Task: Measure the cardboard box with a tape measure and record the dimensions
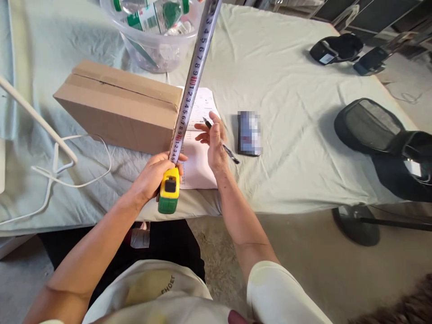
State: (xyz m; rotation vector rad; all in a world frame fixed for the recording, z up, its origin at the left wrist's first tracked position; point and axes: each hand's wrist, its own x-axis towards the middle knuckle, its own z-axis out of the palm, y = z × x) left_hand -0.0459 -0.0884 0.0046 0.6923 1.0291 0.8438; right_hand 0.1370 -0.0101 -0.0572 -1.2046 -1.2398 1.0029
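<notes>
My left hand (158,173) is closed around a yellow and green tape measure (169,191) near the table's front edge. Its metal blade (193,81) is pulled out and runs up and away, past the right end of a brown cardboard box (118,110). In my right hand (216,144) a dark pen (229,152) lies between thumb and fingers, tip pointing up to the left. Under the hands an open notebook (199,168) with printed and written lines lies on the cloth, partly covered by the blade and my right hand.
A clear plastic tub (162,54) of bottles stands behind the box. A phone-like object (249,133), pixelated, lies right of the notebook. Black straps with devices (334,48) and a black cap (367,121) rest at the right. A white cable (84,184) loops at the left.
</notes>
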